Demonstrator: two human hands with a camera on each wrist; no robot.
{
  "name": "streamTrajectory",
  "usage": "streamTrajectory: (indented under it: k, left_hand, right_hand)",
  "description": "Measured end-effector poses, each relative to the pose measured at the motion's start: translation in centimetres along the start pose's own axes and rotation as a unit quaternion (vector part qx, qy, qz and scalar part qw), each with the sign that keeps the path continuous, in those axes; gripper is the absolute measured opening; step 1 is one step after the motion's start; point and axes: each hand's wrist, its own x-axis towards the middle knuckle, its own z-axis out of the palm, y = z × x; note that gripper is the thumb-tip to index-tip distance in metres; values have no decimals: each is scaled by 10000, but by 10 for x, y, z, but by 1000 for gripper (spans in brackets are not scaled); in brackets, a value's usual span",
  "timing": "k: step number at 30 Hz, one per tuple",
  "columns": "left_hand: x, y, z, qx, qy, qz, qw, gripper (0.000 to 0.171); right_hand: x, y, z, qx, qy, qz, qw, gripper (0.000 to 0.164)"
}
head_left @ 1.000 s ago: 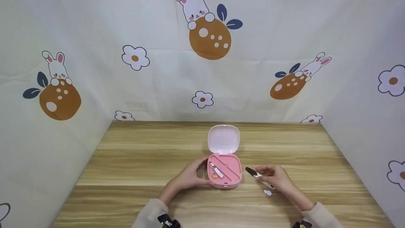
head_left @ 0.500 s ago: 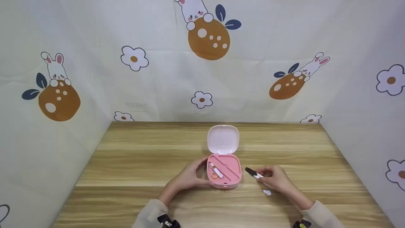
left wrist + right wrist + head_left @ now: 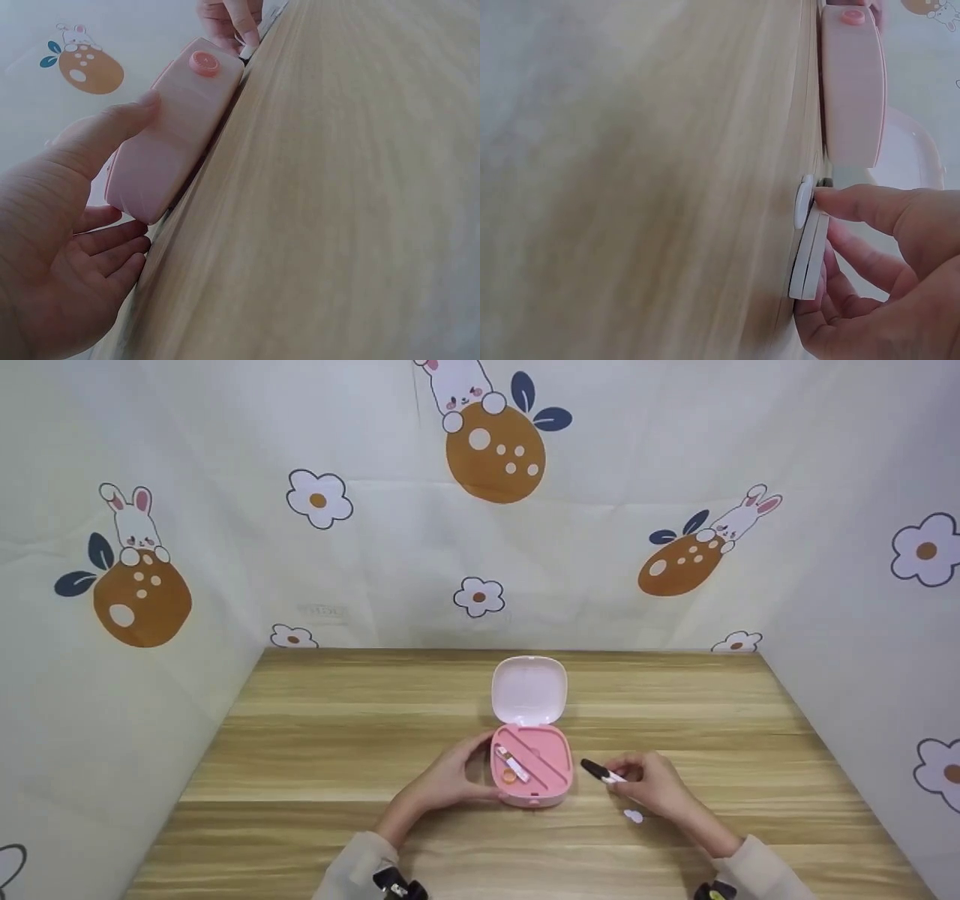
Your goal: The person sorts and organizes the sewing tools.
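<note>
A pink box (image 3: pixel 534 761) stands on the table with its pale lid (image 3: pixel 529 690) swung open to the back. My left hand (image 3: pixel 450 776) grips its left side, thumb at the front corner and fingers toward the rear. To the right of the box, my right hand (image 3: pixel 654 784) pinches a slim black-and-white stick-shaped tool (image 3: pixel 596 769) between thumb and fingers. Its black end points to the box; two white layers (image 3: pixel 808 255) show in the right wrist view. Inside the box lie a small white-and-brown strip (image 3: pixel 513 763) and an orange ring (image 3: pixel 510 775).
A small white cloud-shaped piece (image 3: pixel 634 816) lies on the wooden table (image 3: pixel 337 720), close to my right hand. A slanted ridge divides the pink tray. Printed cloth walls (image 3: pixel 397 547) enclose the table at the back and both sides.
My right thumb and fingers have closed in on the black-and-white tool, and its white rear part is now hidden by the hand. The left hand and the box have stayed put.
</note>
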Motion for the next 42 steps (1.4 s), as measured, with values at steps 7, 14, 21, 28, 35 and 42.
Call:
streamTrajectory:
  k: [7, 14, 21, 28, 35, 42]
  left_hand:
    - [1, 0, -1, 23, -21, -73, 10000, 101]
    - [0, 1, 0, -12, 7, -80, 10000, 100]
    - [0, 1, 0, 55, -2, -117, 9999, 101]
    - [0, 1, 0, 92, 13, -134, 9999, 102]
    - [0, 2, 0, 84, 23, -144, 9999, 102]
    - [0, 0, 0, 75, -5, -1, 10000, 101]
  right_hand:
    - [0, -3, 1, 111, 70, 2, 9999, 20]
    - [1, -5, -1, 273, 28, 13, 9996, 22]
    - [2, -11, -5, 79, 172, 123, 9997, 24]
    - [2, -20, -5, -39, 350, 361, 9987, 25]
    - [5, -29, -5, -140, 422, 356, 9984, 23]
    - [8, -38, -1, 92, 363, 255, 9990, 25]
